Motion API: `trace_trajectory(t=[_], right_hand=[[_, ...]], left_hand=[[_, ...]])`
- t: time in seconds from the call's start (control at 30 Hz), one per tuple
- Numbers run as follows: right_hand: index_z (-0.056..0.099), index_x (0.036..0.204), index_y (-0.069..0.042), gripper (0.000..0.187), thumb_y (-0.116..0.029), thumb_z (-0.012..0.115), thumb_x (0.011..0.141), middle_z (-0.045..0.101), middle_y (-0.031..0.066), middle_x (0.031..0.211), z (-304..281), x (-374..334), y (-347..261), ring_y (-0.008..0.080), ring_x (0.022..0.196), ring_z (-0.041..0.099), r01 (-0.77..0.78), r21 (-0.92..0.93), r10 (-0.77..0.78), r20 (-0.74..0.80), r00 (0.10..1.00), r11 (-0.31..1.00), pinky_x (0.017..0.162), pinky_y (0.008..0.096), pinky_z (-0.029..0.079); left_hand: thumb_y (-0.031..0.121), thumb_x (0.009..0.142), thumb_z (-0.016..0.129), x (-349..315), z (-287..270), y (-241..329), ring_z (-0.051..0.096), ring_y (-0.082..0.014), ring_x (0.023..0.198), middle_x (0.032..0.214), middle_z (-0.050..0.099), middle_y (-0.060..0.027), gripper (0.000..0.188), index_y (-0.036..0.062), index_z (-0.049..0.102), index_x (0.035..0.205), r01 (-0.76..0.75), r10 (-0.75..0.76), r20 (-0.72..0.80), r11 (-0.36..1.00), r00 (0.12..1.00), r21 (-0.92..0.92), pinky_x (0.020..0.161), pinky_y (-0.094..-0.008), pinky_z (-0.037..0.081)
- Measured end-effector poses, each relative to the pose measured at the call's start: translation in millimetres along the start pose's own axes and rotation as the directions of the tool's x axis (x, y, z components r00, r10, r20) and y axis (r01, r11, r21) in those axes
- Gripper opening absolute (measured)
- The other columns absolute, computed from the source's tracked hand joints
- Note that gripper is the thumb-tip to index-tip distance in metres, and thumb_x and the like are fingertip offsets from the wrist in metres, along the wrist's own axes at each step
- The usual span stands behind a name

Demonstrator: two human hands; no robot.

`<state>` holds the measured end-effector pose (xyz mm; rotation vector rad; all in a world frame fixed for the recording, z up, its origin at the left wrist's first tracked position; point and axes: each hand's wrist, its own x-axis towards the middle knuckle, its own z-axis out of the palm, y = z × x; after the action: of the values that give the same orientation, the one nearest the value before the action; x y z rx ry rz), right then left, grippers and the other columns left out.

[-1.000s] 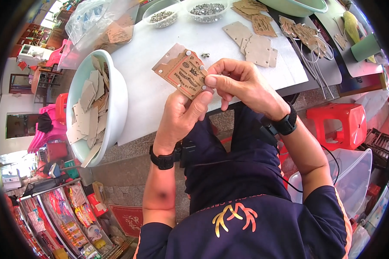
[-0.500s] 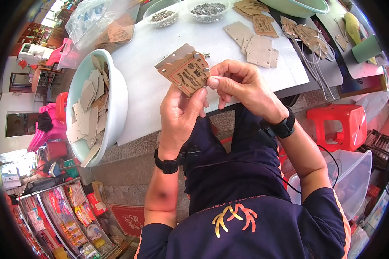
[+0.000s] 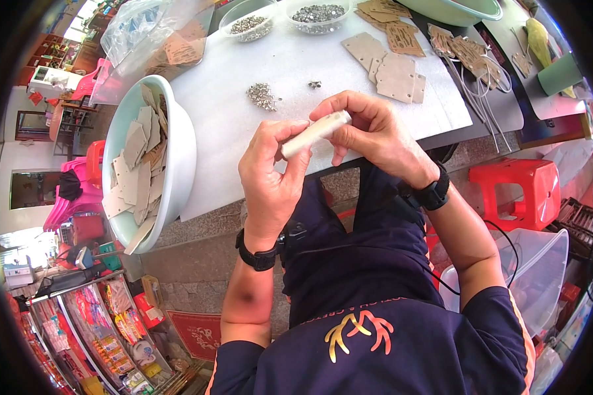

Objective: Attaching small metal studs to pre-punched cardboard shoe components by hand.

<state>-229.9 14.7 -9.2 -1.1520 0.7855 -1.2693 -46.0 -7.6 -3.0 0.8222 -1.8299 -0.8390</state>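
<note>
Between my two hands, a cardboard piece point(image 3: 315, 134) is tipped so that its pale grey back shows, curved or folded over. My left hand point(image 3: 270, 178) pinches its left end with thumb and fingers. At the other end, my right hand point(image 3: 375, 135) grips it between thumb and forefinger. The printed brown side is hidden. Just beyond my hands on the white tabletop point(image 3: 224, 79) lie a small heap of shiny metal fasteners point(image 3: 261, 97) and a few loose ones point(image 3: 315, 84). Flat grey cards with holes point(image 3: 394, 76) lie to the right.
A pale basin point(image 3: 186, 158) of cards stands at left. Two clear tubs point(image 3: 247, 29) of small metal parts sit at the far edge. Brown printed cards point(image 3: 403, 38) and corded cards point(image 3: 471, 59) lie right. A red stool point(image 3: 540, 191) is beside me.
The card has turned from its brown printed face to its grey back and is now seen nearly edge-on. My hands stay close together, and the metal heap behind it is uncovered.
</note>
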Motion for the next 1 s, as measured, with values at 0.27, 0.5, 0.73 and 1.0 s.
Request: trace_trajectory(t=[0.27, 0.5, 0.73, 1.0], right_hand=[[0.058, 0.115, -0.001, 0.021, -0.006, 0.061, 0.095, 0.065, -0.0006, 0.09, 0.4, -3.4, -6.6, 0.0047, 0.074, 0.062, -0.025, -0.002, 0.025, 0.014, 1.0, 1.0, 0.064, 0.0213, 0.054], [0.059, 0.113, -0.003, 0.021, 0.003, 0.06, 0.093, 0.061, -0.005, 0.087, 0.7, -5.6, 5.5, -0.001, 0.081, 0.057, 0.173, -0.008, -0.172, 0.026, 0.985, 0.985, 0.07, 0.0173, 0.047], [0.061, 0.109, -0.003, 0.02, 0.005, 0.059, 0.091, 0.056, -0.007, 0.08, -4.3, -5.7, 11.0, -0.0015, 0.074, 0.051, 0.222, -0.034, -0.219, 0.067, 0.973, 0.975, 0.064, 0.0167, 0.042], [0.062, 0.109, -0.002, 0.02, 0.005, 0.06, 0.09, 0.053, -0.008, 0.077, -3.5, -6.1, 10.6, -0.0018, 0.071, 0.048, 0.231, -0.03, -0.229, 0.059, 0.972, 0.972, 0.062, 0.017, 0.04]], left_hand=[[-0.008, 0.078, 0.068, -3.1, -0.8, 5.8, 0.065, -0.0172, 0.081, 0.094, 0.065, -0.0099, 0.027, 0.0011, 0.063, 0.103, 0.091, -0.092, 0.011, 0.995, 0.996, 0.046, 0.063, -0.0268, 0.052], [-0.012, 0.073, 0.068, 8.2, -3.9, 6.1, 0.067, -0.021, 0.078, 0.095, 0.066, -0.0106, 0.036, 0.0028, 0.065, 0.106, -0.391, 0.401, 0.02, 0.881, 0.916, 0.267, 0.059, -0.0265, 0.052], [-0.013, 0.073, 0.07, 6.7, -3.6, 3.8, 0.067, -0.0206, 0.078, 0.096, 0.066, -0.0124, 0.037, 0.0018, 0.061, 0.106, -0.461, 0.476, 0.012, 0.843, 0.879, 0.276, 0.059, -0.027, 0.054], [-0.011, 0.073, 0.073, 7.2, -0.6, 1.8, 0.066, -0.0191, 0.075, 0.097, 0.065, -0.014, 0.035, 0.003, 0.056, 0.1, -0.475, 0.496, -0.025, 0.844, 0.868, 0.25, 0.058, -0.0262, 0.053]])
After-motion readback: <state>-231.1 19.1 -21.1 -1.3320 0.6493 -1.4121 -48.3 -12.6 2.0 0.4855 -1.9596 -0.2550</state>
